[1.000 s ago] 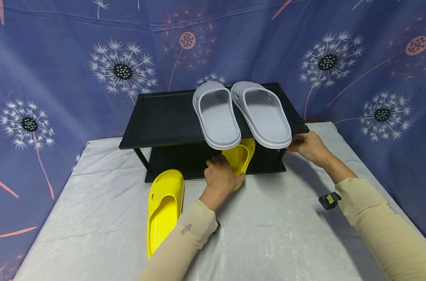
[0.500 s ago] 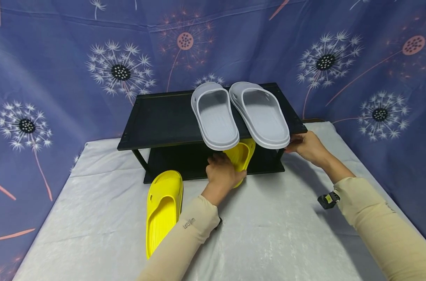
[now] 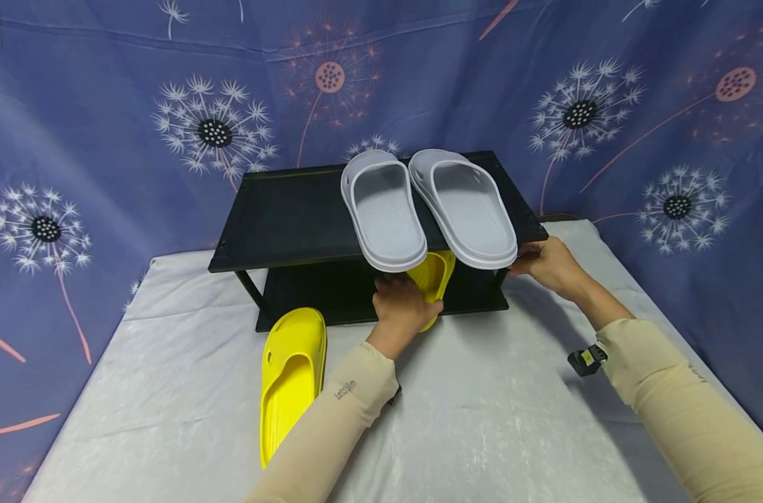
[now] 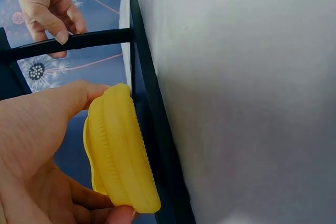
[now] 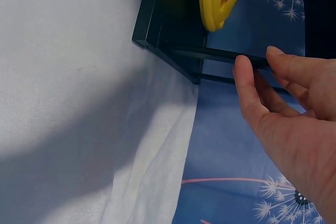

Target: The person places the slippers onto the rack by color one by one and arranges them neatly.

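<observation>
My left hand (image 3: 402, 307) grips a yellow clog (image 3: 433, 279) by its heel end, thumb on one side and fingers on the other. The clog lies partly inside the lower tier of a black two-tier shoe rack (image 3: 281, 216). In the left wrist view, the clog's heel (image 4: 123, 148) rests against the lower shelf's edge. At the rack's right end, my right hand (image 3: 553, 265) holds a thin upright post (image 5: 215, 53) between thumb and fingers. A second yellow clog (image 3: 296, 349) lies on the cloth in front of the rack, left of my left arm.
A light grey clog (image 3: 390, 216) and its mate (image 3: 476, 213) stand side by side on the top shelf, overhanging its front edge. Pale cloth (image 3: 482, 412) covers the table. A blue dandelion-print curtain (image 3: 419, 77) hangs behind and beside it.
My left hand has pushed the yellow clog slightly forward and to the right, deeper into the lower tier. The right hand stays on the post. The view has shifted a little.
</observation>
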Motion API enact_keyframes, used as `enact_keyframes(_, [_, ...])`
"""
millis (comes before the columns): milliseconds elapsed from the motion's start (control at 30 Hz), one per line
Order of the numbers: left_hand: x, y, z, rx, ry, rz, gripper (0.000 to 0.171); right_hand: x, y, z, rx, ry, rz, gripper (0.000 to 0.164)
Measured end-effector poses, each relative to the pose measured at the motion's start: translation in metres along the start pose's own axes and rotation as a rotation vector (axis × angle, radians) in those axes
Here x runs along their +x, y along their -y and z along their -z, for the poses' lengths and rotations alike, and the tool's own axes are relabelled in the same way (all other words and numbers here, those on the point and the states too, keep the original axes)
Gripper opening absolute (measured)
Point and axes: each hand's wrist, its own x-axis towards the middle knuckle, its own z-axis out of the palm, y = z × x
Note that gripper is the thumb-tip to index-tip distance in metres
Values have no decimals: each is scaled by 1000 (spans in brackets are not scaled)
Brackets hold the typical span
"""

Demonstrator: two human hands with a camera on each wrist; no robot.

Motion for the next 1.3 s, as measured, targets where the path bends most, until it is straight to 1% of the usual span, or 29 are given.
enact_keyframes(167, [4,-1,-6,-10,14,19,93,0,0,-1,-6,-1,0,30])
enact_keyframes(400, [8,-3,-9,-24,36,25,95,-1,0,-3,9,0,10,30])
enact_keyframes(533, [9,-5,-10,-8,51,37,96,-2,-1,-4,16,4,7,29])
enact_keyframes(767, [9,-7,-11,13,72,66,105,-3,-1,-5,27,6,24,29])
enact_keyframes(900, [6,-8,-10,25,78,61,111,-3,-2,-4,32,3,31,30])
enact_keyframes(1000, [4,-7,-10,23,70,55,113,-3,-2,-4,38,4,34,29])
enact_keyframes(1167, [3,-6,-8,3,60,42,115,-3,-1,-3,32,1,36,28])
enact_keyframes(1300, [1,-5,-3,26,66,23,113,-2,-1,-1,27,-5,34,28])
